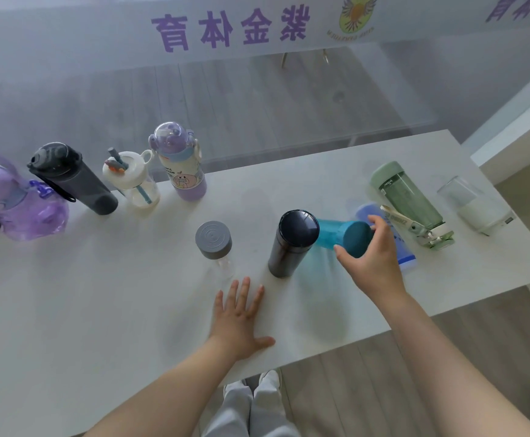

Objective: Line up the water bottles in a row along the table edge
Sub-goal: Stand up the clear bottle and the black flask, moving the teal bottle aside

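While tilted, teal bottle in gripping right hand; left hand flat, fingers spread.

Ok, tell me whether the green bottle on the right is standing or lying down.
Lying down. The green bottle rests on its side on the table, lid end toward the near edge, beside the frosted clear bottle.

Teal bottle — navy flask — grey-capped clear bottle; lilac cartoon-printed bottle; white table.
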Tool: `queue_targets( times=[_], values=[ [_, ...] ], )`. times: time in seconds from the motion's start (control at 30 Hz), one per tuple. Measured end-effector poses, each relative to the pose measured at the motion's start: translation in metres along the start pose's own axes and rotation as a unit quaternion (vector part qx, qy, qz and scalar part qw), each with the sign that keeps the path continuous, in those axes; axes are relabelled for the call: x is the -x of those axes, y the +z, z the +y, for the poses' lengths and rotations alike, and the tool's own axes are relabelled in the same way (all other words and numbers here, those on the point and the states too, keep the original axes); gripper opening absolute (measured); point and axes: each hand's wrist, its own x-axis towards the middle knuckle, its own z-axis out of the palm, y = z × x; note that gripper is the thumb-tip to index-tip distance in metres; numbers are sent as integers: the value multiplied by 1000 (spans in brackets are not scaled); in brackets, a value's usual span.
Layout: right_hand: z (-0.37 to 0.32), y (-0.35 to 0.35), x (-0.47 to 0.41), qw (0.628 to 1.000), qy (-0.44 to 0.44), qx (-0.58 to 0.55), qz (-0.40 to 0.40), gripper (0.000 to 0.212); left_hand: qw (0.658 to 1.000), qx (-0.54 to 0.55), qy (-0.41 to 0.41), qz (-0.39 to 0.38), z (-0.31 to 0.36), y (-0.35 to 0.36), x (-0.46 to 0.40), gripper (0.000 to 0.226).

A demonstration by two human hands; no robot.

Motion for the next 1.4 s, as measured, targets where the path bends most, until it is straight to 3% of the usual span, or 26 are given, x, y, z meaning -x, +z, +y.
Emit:
queue_targets(
  times=[0.3, 0.5, 0.57, 0.77, 0.9, 1.0, 1.2, 1.4],
  values=[
    [-31, -2, -27, 989, -88, 107, -53, 67, 999, 47, 24, 12, -9, -2, 4, 104],
    [-35, -1, -28, 973, -97, 170, -119, 80, 998, 35, 35, 36, -24, 3, 9, 93],
    [-33, -2, -26, 967, -106, 193, -130, 84, 999, 43, 20, 7, -24, 2, 15, 89],
    [-24, -9, -21, 970, -151, 172, -78, 84, 999, 52, -12, 5, -36, 13, 21, 85],
    [-31, -14, -2, 973, -198, 118, 10, 58, 997, 52, -38, 30, -52, 16, 26, 94],
    [-32, -8, 24, 980, -180, 75, 38, 36, 995, 43, -78, 42, -67, 16, 31, 92],
    [-24, 32, 88, 991, -120, 12, -60, 19, 986, 87, -128, 58, -101, 16, 47, 96],
    [-46, 93, 130, 976, -37, -43, -210, 30, 977, 70, -194, 48, -149, 8, 59, 94]
  ],
)
